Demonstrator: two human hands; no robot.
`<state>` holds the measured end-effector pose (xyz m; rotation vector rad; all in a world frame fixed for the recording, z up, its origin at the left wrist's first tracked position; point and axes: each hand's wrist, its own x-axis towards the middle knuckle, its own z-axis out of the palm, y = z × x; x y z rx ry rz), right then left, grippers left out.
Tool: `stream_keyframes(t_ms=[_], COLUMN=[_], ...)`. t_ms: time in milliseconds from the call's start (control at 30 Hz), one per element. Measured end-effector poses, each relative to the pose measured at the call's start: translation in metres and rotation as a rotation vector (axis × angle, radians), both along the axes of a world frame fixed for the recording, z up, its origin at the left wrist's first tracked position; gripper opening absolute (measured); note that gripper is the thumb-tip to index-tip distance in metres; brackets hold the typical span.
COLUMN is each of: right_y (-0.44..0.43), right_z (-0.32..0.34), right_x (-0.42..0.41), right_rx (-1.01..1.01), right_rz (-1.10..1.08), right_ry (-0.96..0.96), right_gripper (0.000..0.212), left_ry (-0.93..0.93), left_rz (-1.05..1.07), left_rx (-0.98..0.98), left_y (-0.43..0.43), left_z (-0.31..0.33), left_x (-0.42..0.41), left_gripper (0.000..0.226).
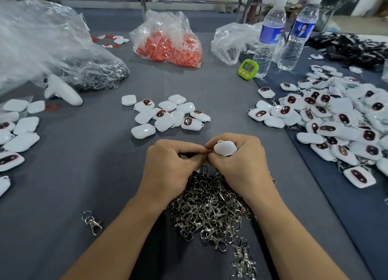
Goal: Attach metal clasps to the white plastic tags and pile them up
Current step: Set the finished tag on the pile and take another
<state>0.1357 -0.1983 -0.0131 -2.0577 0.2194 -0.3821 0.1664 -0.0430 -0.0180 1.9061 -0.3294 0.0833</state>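
My right hand [237, 162] grips a white plastic tag [224, 147], its small loop pointing up and left. My left hand [170, 164] meets it fingertip to fingertip and pinches a metal clasp at the tag's loop; the clasp is mostly hidden by my fingers. Below both hands lies a heap of metal clasps [212, 212]. A cluster of bare white tags [168, 116] sits just beyond my hands. On the right spreads a big pile of tags with clasps attached [336, 120].
More white tags [14, 132] lie at the left edge, and one stray clasp [93, 223] lies at lower left. Further back are a clear bag [42, 48], a bag of orange parts [168, 42], a green timer [248, 68], two water bottles [270, 34] and a white controller [63, 90].
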Motion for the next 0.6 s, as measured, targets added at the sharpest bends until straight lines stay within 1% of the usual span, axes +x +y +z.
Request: stream_keyframes(t_ms=[100, 233, 267, 333, 367, 500, 600], right_y=[0.0024, 0.0046, 0.0056, 0.0073, 0.0077, 0.0076, 0.0103], right_z=[0.0003, -0.0031, -0.0036, -0.0031, -0.0027, -0.0028, -0.0059], right_x=[-0.001, -0.001, -0.0007, -0.0005, -0.0003, 0.0019, 0.0035], right_rx=[0.008, 0.054, 0.038, -0.005, -0.019, -0.04, -0.025], right_rz=[0.005, -0.032, -0.02, 0.014, 0.027, 0.031, 0.029], right_ry=[0.0, 0.041, 0.049, 0.063, 0.068, 0.033, 0.007], right_gripper=[0.027, 0.018, 0.019, 0.026, 0.029, 0.019, 0.016], left_ry=[-0.074, -0.167, -0.223, -0.335, -0.36, -0.364, -0.305], left_rz=[0.019, 0.027, 0.037, 0.063, 0.072, 0.087, 0.11], left_rx=[0.03, 0.025, 0.048, 0.113, 0.137, 0.179, 0.133], left_y=[-0.0015, -0.0018, -0.0016, -0.0016, -0.0018, -0.0012, -0.0012], left_z=[0.0018, 0.0022, 0.0016, -0.0005, -0.0017, -0.0024, 0.0004], left_x=[-0.0024, -0.002, -0.0029, -0.0054, -0.0064, -0.0056, -0.0046], left_gripper=[0.029, 0.028, 0.028, 0.026, 0.027, 0.034, 0.034])
